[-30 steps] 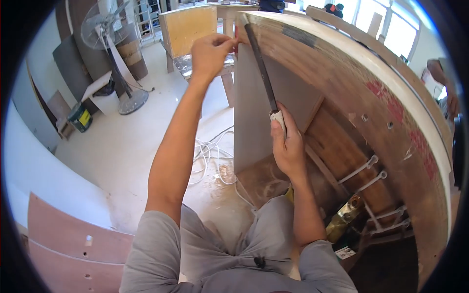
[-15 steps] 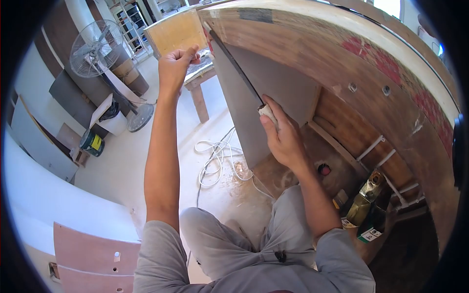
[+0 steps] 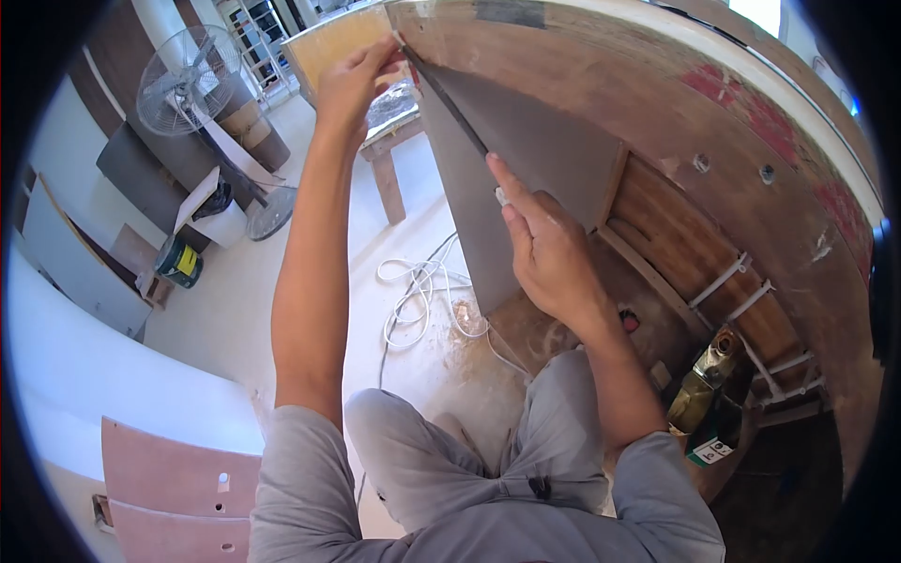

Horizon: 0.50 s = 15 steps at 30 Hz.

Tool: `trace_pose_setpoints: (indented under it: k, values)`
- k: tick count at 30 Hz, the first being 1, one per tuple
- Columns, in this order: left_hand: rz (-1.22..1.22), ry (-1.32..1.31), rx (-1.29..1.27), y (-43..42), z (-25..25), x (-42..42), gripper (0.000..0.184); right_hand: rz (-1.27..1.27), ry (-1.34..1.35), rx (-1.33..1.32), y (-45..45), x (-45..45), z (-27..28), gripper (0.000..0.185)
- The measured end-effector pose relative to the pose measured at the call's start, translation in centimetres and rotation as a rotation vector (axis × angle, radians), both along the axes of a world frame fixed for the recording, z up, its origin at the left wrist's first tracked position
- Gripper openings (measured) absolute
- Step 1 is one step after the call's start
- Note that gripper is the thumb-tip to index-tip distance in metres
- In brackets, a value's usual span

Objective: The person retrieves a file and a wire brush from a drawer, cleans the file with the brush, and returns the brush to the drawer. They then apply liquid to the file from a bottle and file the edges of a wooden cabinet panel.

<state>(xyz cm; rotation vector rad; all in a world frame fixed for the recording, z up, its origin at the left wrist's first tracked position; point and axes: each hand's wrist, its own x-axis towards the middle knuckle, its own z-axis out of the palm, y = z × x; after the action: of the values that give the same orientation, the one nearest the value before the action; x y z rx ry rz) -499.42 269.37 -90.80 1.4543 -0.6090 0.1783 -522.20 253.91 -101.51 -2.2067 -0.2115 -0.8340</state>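
Moved up since the earlier frame, the left grip point(image 3: 355, 86) is at the tip of the dark file point(image 3: 450, 105); whether it pinches, I cannot tell. The right grip point(image 3: 552, 246) clasps the handle point(image 3: 501, 196). The file slants before a grey panel point(image 3: 549, 136), beneath curved wood point(image 3: 601, 80).

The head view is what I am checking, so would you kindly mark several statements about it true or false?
1. The right hand holds the long dark tool. True.
2. The left hand rests on a knee. False: it is raised near the tool's far end.
3. In the picture, the pedestal fan is left of the left hand. True.
4. The green bucket stands on a table. False: it stands on the floor.
5. In the picture, a gold-coloured tin is right of the right hand. True.
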Motion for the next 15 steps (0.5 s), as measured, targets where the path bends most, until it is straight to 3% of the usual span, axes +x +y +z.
trace_pose_setpoints:
  k: [3,9,15]
  values:
    - [-0.033,0.025,0.009,-0.5,0.7,0.6,0.027,-0.05,-0.083,-0.008,0.2,0.3,-0.1,0.047]
    - [-0.071,0.155,-0.057,-0.5,1.0,1.2,0.028,-0.104,-0.011,-0.084,0.3,0.9,0.1,0.046]
    - [-0.04,0.126,-0.082,-0.8,1.4,0.0,0.023,-0.116,0.017,-0.08,0.4,0.0,1.0,0.046]
